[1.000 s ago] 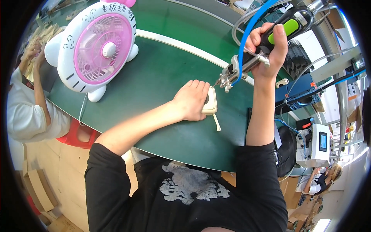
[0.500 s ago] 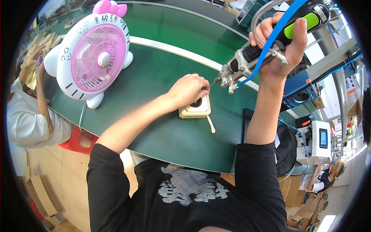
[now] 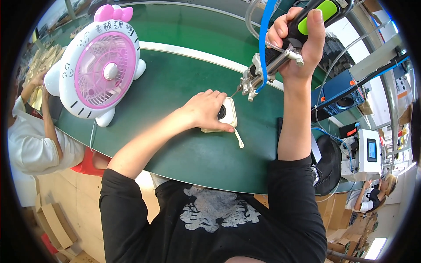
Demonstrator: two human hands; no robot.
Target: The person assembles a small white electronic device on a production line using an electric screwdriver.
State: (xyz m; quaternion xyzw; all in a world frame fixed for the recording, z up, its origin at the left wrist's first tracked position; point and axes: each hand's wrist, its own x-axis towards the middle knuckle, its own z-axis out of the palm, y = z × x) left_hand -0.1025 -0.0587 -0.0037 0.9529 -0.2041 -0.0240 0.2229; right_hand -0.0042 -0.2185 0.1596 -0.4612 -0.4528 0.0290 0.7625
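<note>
My left hand (image 3: 202,109) lies over a small cream square device (image 3: 230,115) with rounded corners, on the green table. Its fingers reach the device's far edge and the thumb presses at the near edge, so the grip covers the left part. A round black part (image 3: 222,112) and a short cream strap (image 3: 239,139) show beside the hand. My right hand (image 3: 305,57) is wrapped around a black and green power screwdriver (image 3: 251,82) with a metal front and a blue air hose (image 3: 262,48). The screwdriver's thin bit points at the device's far right corner; contact is unclear.
A white and pink cat-shaped fan (image 3: 105,72) stands at the left of the green table (image 3: 197,158). A blue box-like unit (image 3: 340,94) and a white machine with a screen (image 3: 366,155) are at right. Another person (image 3: 41,136) works at far left.
My left fingers, earlier pinched near the screwdriver's bit, have opened out and come down over the device, thumb on its near edge. The screwdriver has tilted and shifted slightly left. The view shifted a little.
</note>
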